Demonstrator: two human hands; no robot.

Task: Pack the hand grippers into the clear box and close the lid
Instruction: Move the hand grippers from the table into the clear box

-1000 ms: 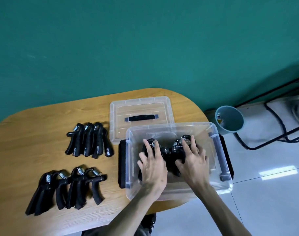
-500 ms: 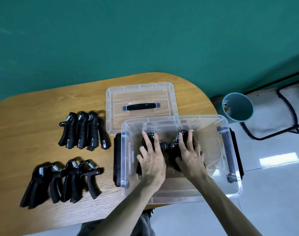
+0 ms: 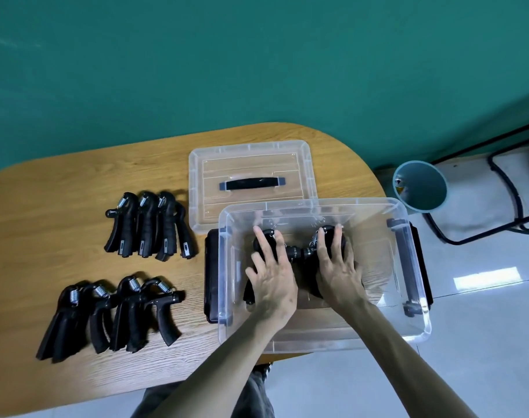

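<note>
The clear box [image 3: 378, 220] stands open at the table's right end, overhanging the edge. Both my hands are inside it. My left hand [image 3: 272, 279] and my right hand [image 3: 338, 267] lie flat, fingers spread, each on top of black hand grippers [image 3: 298, 252] on the box floor. The grippers' knobs meet between my hands; the rest is hidden under my palms. The clear lid [image 3: 251, 159] with its black handle lies flat behind the box. On the table to the left are a group of three hand grippers [image 3: 148, 224] and, nearer me, several more [image 3: 112, 315].
The wooden table [image 3: 46, 221] has a rounded right end. Black side latches [image 3: 211, 273] hang down at both ends of the box. A teal bin [image 3: 420, 188] and black metal legs [image 3: 498, 182] stand on the floor to the right. A green wall rises behind.
My fingers have flattened and spread over the grippers in the box, and my hands sit slightly further apart. The view has shifted; the loose grippers and lid have not moved.
</note>
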